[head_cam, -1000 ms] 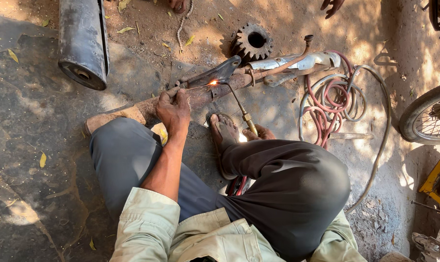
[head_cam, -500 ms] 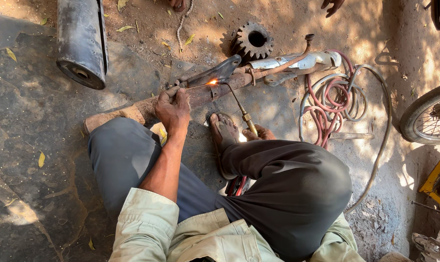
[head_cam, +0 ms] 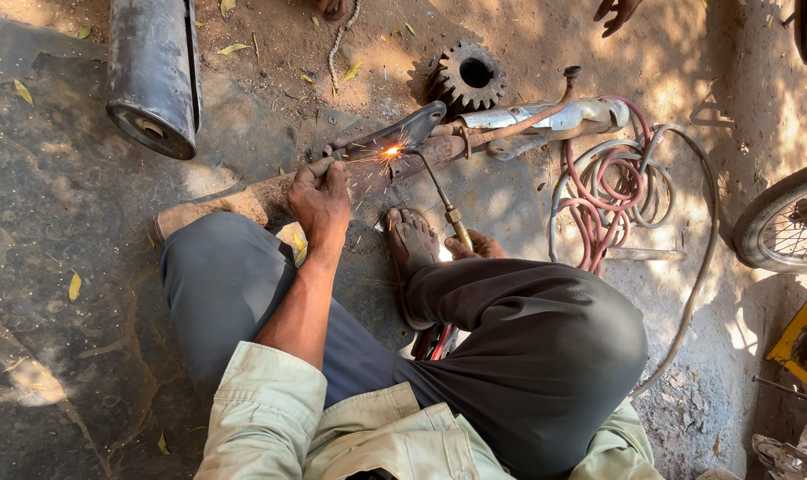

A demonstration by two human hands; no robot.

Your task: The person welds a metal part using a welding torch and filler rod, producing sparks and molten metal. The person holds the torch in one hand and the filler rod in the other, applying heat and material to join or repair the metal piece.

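On the dirt floor, left hand (head_cam: 321, 197) pinches thin filler rod (head_cam: 325, 160) closed; right hand (head_cam: 480, 246) grips brass torch (head_cam: 445, 205) at dark metal bracket (head_cam: 393, 135).

A pale khaki cotton shirt (head_cam: 332, 427) with rolled sleeves fills the lower centre; dark grey trousers (head_cam: 519, 356) above; feet bare.

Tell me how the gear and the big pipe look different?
The gear is small, round and toothed, with a hole through its middle; the pipe is a big, smooth cylinder. The gear lies flat and looks rusty brown; the pipe lies on its side and looks dark grey. Both are metal, resting on the ground beyond the left hand.
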